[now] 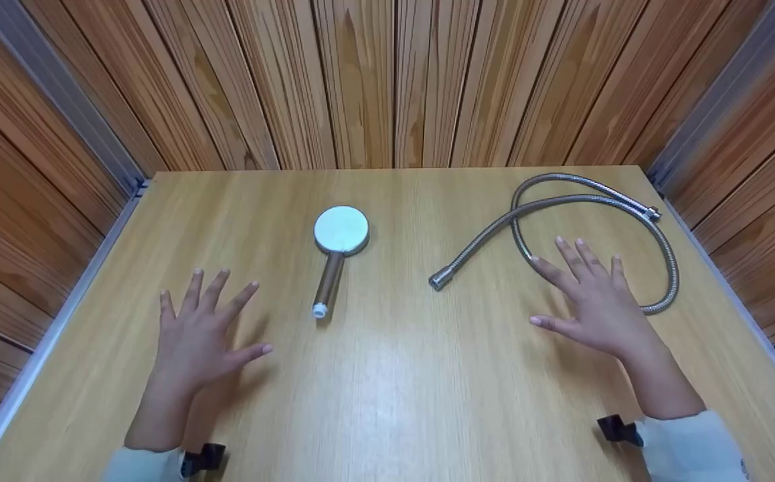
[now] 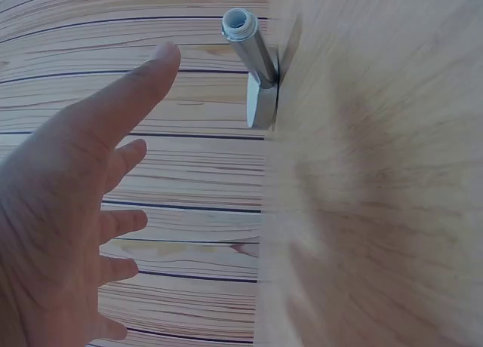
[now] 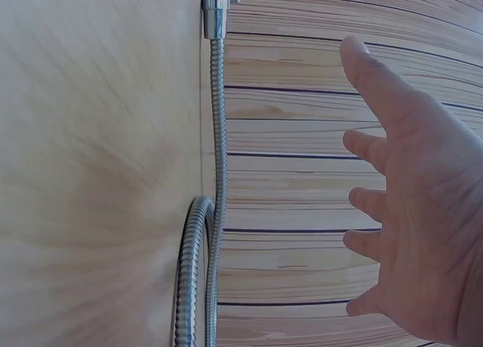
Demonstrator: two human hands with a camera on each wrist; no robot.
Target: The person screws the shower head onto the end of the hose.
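Observation:
A handheld shower head [image 1: 341, 231] with a white round face and grey handle lies left of the table's middle. Its white threaded end [image 2: 240, 23] points toward the near side. To its right lies a metal shower hose [image 1: 663, 258], looped, with one connector [image 1: 440, 277] toward the middle and the other end [image 1: 652, 213] at the far right. My left hand [image 1: 195, 345] is spread above the table, left of the shower head and apart from it. Fingers spread too, my right hand [image 1: 598, 308] hovers over the near part of the hose loop, holding nothing.
The wooden table [image 1: 387, 402] is bounded by plank walls [image 1: 361, 80] at the back and both sides, with grey metal edging [image 1: 59, 335] along the left. Pale sleeves and small black wrist mounts [image 1: 618, 430] show at both forearms.

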